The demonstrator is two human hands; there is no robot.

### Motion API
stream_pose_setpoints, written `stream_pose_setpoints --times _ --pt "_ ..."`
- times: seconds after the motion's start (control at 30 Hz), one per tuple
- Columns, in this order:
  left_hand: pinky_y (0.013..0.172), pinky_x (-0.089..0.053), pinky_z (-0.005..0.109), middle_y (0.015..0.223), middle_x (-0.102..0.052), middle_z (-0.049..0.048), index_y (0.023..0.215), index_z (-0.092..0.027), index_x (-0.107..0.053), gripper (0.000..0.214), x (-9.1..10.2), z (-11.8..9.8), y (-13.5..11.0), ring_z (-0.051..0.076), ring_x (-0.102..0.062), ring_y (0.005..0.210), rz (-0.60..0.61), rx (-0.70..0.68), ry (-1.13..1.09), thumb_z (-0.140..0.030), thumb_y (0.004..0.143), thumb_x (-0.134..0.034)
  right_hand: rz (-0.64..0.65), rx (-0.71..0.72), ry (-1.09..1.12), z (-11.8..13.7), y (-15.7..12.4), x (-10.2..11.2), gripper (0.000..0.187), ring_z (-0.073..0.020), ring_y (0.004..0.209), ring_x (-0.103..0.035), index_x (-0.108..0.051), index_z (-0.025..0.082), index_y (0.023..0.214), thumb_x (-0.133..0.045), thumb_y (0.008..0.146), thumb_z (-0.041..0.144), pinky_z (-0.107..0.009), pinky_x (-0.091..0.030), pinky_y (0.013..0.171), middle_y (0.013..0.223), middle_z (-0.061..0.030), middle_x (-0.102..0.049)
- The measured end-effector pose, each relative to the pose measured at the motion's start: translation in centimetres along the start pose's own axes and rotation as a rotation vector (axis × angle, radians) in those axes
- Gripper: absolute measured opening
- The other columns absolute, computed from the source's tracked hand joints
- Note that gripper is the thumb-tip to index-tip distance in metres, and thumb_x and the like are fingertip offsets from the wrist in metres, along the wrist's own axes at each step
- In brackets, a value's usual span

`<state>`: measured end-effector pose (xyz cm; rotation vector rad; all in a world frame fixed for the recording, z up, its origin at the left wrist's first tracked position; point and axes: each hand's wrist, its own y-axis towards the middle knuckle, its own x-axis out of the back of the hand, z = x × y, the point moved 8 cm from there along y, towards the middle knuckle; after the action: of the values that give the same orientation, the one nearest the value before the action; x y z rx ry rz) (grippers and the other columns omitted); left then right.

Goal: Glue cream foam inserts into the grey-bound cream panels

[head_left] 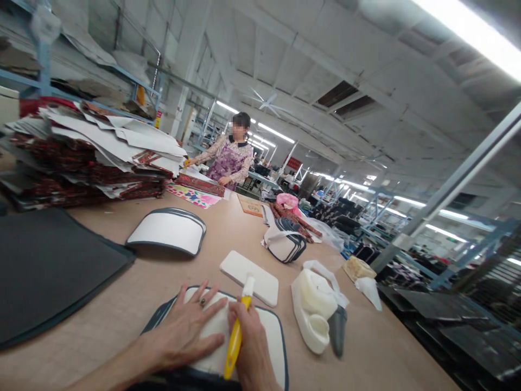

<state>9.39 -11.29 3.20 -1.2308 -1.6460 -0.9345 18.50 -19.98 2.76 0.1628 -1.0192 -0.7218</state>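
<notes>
My left hand [189,326] lies flat with fingers spread on a white panel with a dark border [272,331], close to the table's near edge. In my right hand [250,336] is a brush with a yellow handle [234,347], its pale head pointing away from me. The fingers wrap round the handle while the hand rests over the same panel. Just beyond the hands lies a white rounded rectangular board [256,274], partly behind the brush head. To the right stands a cut-open white plastic jug [311,304], with a dark grey object [337,330] against it.
Dark sheets [52,271] lie at left. A curved stack of white, dark-edged panels [166,231] sits beyond them. Behind is a tall pile of patterned pieces [97,152]. A strapped bundle [285,241] and a yellowish block [358,267] stand right. Another person [232,157] works across the table.
</notes>
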Motion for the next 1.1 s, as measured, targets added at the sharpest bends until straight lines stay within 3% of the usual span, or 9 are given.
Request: stream_pose_setpoints --times 0.1,0.27,0.43,0.5,0.6,0.7,0.77,0.93,1.1 --pt "0.1 -0.017 0.066 0.143 -0.034 0.0165 0.138 -0.026 -0.038 0.057 -0.2 0.1 0.2 0.037 -0.025 0.132 -0.007 -0.012 0.004 -0.053 0.088 -0.042 -0.061 -0.052 0.1 -1.1 -1.5 -0.4 0.025 -0.0204 0.093 -0.063 -0.065 0.027 0.101 -0.045 0.086 0.026 -0.028 -0.051 0.077 0.101 -0.0065 -0.066" --pt "0.102 -0.017 0.064 0.145 -0.028 0.0176 0.139 -0.025 -0.036 0.059 -1.3 0.9 0.9 0.036 -0.021 0.134 0.037 0.035 0.027 -0.052 0.087 -0.043 -0.102 -0.316 0.255 -7.3 -3.1 0.7 0.028 -0.0187 0.093 -0.064 -0.062 0.023 0.105 -0.046 0.087 0.038 -0.027 -0.05 0.079 0.102 -0.0054 -0.067" --pt "0.102 -0.014 0.064 0.145 -0.03 0.0158 0.138 -0.021 -0.038 0.056 -1.1 0.7 1.5 0.036 -0.021 0.134 0.039 0.02 0.074 -0.05 0.089 -0.039 -0.097 -0.356 0.271 -8.3 -3.2 1.1 0.032 -0.02 0.103 -0.059 -0.06 0.021 0.108 -0.045 0.086 0.04 -0.033 -0.045 0.089 0.11 -0.007 -0.064" --pt "0.103 -0.011 0.063 0.145 -0.031 0.0142 0.136 -0.019 -0.041 0.05 -0.7 -0.5 1.7 0.035 -0.019 0.135 0.024 -0.04 0.117 -0.04 0.09 -0.039 -0.117 -0.358 0.277 -8.0 -3.2 1.1 0.032 -0.0203 0.102 -0.059 -0.06 0.021 0.106 -0.045 0.086 0.041 -0.033 -0.046 0.088 0.109 -0.0069 -0.064" --pt "0.108 -0.01 0.054 0.143 -0.037 0.0124 0.133 -0.016 -0.044 0.045 -0.4 -4.3 2.2 0.029 -0.022 0.135 -0.01 -0.245 0.134 -0.026 0.09 -0.038 -0.134 -0.352 0.298 -7.4 -3.2 1.2 0.031 -0.0193 0.098 -0.061 -0.059 0.021 0.104 -0.043 0.086 0.04 -0.032 -0.047 0.085 0.104 -0.006 -0.066" --pt "0.109 -0.019 0.044 0.137 -0.044 0.0128 0.133 -0.014 -0.043 0.046 -1.0 -6.8 2.5 0.026 -0.034 0.13 0.026 -0.383 0.095 -0.031 0.091 -0.039 -0.132 -0.336 0.304 -7.0 -2.9 1.6 0.03 -0.0196 0.098 -0.061 -0.059 0.02 0.103 -0.045 0.085 0.04 -0.032 -0.048 0.084 0.104 -0.007 -0.066" --pt "0.107 -0.023 0.044 0.138 -0.043 0.0131 0.134 -0.014 -0.042 0.048 -1.5 -6.1 2.8 0.027 -0.036 0.129 0.072 -0.35 0.084 -0.036 0.091 -0.039 -0.12 -0.325 0.305 -6.9 -2.8 1.8 0.03 -0.0201 0.099 -0.061 -0.06 0.02 0.102 -0.046 0.084 0.038 -0.033 -0.048 0.085 0.105 -0.0077 -0.066" --pt "0.106 -0.021 0.05 0.146 -0.03 0.0125 0.14 -0.02 -0.034 0.049 -1.3 0.2 2.5 0.029 -0.024 0.134 0.065 -0.07 0.081 -0.038 0.094 -0.032 -0.093 -0.313 0.308 -6.7 -2.7 2.3 0.029 -0.0202 0.096 -0.062 -0.062 0.019 0.102 -0.049 0.083 0.037 -0.032 -0.048 0.082 0.103 -0.007 -0.067" --pt "0.106 -0.017 0.053 0.147 -0.029 0.0096 0.139 -0.023 -0.035 0.049 -1.9 1.6 2.3 0.03 -0.022 0.135 0.05 -0.029 0.099 -0.038 0.093 -0.032 -0.21 -0.335 0.265 -7.9 -2.8 7.0 0.03 -0.0205 0.102 -0.059 -0.059 0.019 0.102 -0.047 0.085 0.04 -0.033 -0.046 0.085 0.106 -0.0083 -0.065"
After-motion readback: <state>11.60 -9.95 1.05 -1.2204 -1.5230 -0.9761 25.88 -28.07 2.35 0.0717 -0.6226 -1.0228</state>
